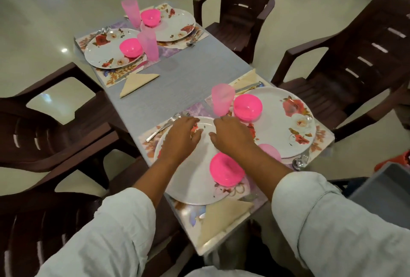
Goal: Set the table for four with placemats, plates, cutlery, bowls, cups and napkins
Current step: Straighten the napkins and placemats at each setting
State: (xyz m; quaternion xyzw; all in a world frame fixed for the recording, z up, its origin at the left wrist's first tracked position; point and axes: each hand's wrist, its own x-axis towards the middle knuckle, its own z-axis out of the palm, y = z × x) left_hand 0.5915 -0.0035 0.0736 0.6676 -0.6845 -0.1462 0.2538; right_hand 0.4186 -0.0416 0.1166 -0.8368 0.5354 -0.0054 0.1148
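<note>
Grey tabletop (188, 72), running from lower centre toward the upper left of the frame; I count four settings on floral placemats (111, 78).

Entry 1, lower centre: near plate (193, 185), white with a flower print. Near bowl (227, 169), pink, sits on its right side. Fork (164, 127) lies just beside its upper left rim. Near napkin (221, 217), cream and folded, lies at its lower edge.

Entry 2, right of centre: right plate (286, 121) carries the right bowl (248, 107). Right cup (221, 101), pink and upright, stands just beside that bowl. Spoon (299, 161) lies at the plate's lower rim.

Entry 3, upper left: far-left plate (104, 55) carries the far-left bowl (131, 47), with the far-left cup (148, 45) at its right. Far napkin (137, 82) lies below it.

Entry 4, upper centre: far plate (177, 28) with far bowl (150, 17); far cup (131, 12) to its left.

Hands: left hand (180, 134) and right hand (230, 134) lie palm down over the far half of the near plate, fingers relaxed, gripping nothing I can see.

Surround: brown chairs (241, 10) on both sides.
</note>
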